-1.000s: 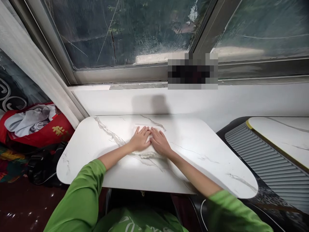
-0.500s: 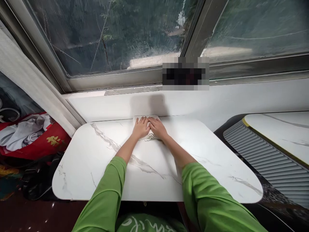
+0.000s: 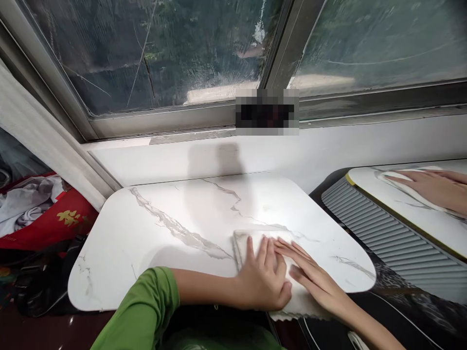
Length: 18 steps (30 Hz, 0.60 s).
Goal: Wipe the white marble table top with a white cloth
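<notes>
A folded white cloth (image 3: pixel 297 306) lies on the near right part of the marble-patterned tabletop (image 3: pixel 153 209), its lower end hanging past the front edge. My left hand (image 3: pixel 260 277) presses on the cloth from above, its fingers stretched out and pointing away from me. Beside it, my right hand (image 3: pixel 314 274) rests on the cloth too, with fingers extended and slanting to the left. The fingertips of both hands are close together. Part of the cloth is hidden under the palms.
At the right, another person's hand (image 3: pixel 434 184) lies on a white cloth on a second marble-patterned table (image 3: pixel 412 206) with a ribbed grey side. A window (image 3: pixel 164 53) spans the back. A red bag (image 3: pixel 73 214) holding fabric sits at the left.
Both my hands have moved with the cloth from the table's far edge to its near right edge. The other person's hand and cloth have come into view at the right.
</notes>
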Each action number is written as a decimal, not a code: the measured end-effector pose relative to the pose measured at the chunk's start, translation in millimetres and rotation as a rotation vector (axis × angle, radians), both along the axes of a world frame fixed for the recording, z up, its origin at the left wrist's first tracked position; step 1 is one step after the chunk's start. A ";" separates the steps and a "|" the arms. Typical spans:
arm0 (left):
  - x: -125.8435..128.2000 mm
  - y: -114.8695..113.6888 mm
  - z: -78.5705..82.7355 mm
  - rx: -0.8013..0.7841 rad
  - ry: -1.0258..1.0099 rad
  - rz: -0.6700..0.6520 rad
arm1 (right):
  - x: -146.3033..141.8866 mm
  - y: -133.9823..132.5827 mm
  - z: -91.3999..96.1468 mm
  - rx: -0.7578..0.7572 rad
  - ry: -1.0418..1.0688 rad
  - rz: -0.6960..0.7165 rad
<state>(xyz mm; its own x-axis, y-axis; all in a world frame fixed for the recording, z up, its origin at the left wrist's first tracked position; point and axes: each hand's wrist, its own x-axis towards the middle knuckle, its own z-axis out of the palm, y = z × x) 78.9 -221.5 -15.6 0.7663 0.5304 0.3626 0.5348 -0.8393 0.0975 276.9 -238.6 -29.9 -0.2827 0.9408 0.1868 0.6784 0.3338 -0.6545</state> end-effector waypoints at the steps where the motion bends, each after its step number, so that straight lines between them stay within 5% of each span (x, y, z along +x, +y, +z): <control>1: 7.2 -2.0 -1.2 0.006 -0.007 -0.010 | 5.7 -2.2 0.0 -0.032 0.007 -0.040; 6: 34.7 33.3 -6.1 -0.057 0.017 0.031 | 14.2 32.9 0.8 -0.042 -0.058 -0.143; 12: 25.9 152.5 5.1 -0.172 0.108 -0.086 | -15.2 131.7 -3.5 0.197 -0.237 -0.257; 15: 20.0 205.3 7.3 -0.184 0.083 -0.008 | -31.1 185.9 0.4 0.207 -0.190 -0.308; 18: 20.3 235.0 6.0 -0.194 0.054 0.105 | -40.4 224.1 7.6 0.202 -0.137 -0.320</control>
<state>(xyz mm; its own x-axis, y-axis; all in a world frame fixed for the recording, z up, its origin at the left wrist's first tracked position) 99.2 13.5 -9.5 0.7185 0.6645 0.2056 0.6275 -0.7467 0.2207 236.5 -14.5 -22.3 -0.0162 0.9337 0.3578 0.8454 0.2038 -0.4937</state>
